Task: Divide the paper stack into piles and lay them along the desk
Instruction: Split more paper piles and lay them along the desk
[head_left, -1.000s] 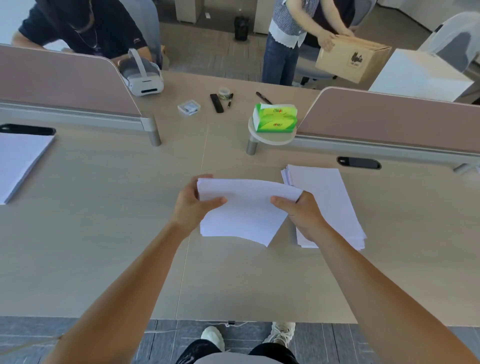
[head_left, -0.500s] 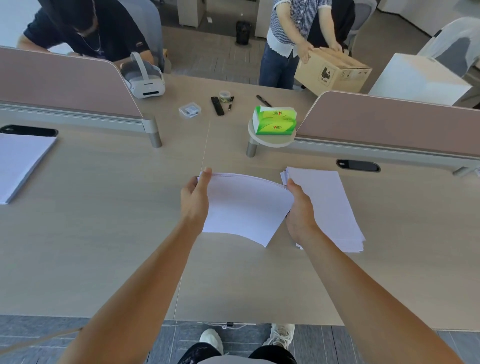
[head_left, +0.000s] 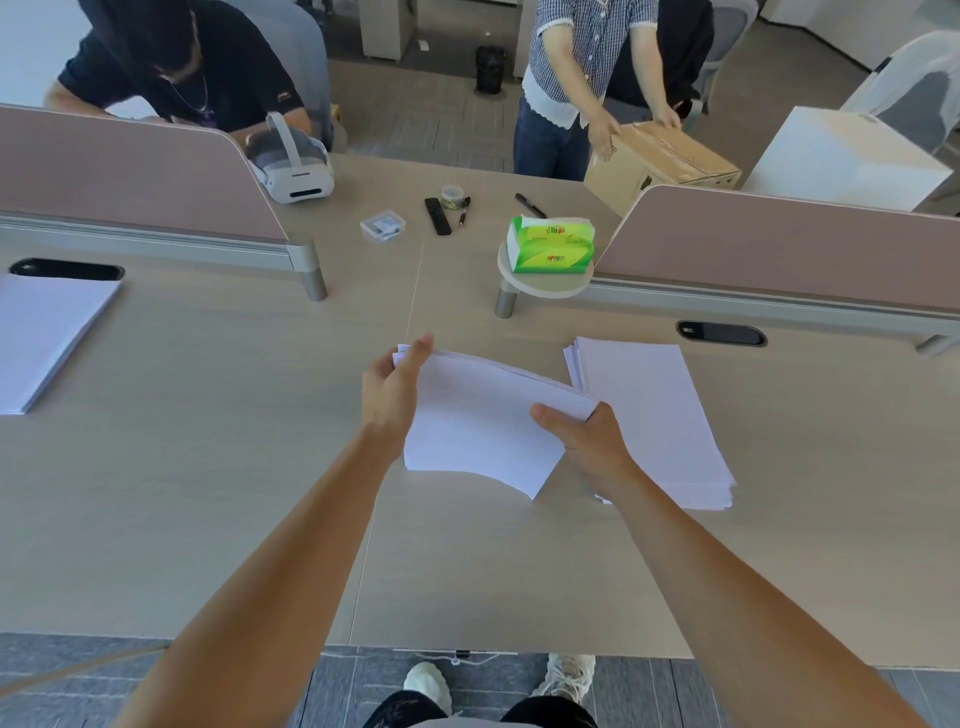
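Paper pile (head_left: 47, 338), white and flat, lies at nine o'clock on the desk (head_left: 208, 467). At centre, the left hand (head_left: 392, 387) holds a bowed white sheaf (head_left: 478, 421) by its eleven o'clock corner, and the right hand (head_left: 592, 441) has its fingers clasped round the three o'clock edge. A slightly fanned stack (head_left: 660, 415) lies at three o'clock.

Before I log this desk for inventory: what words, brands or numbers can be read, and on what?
No text is readable.
Green tissue box: red and yellow print, too blurred.
Cardboard box: small dark marks, too small.
The held sheaf and the paper stack show no print.
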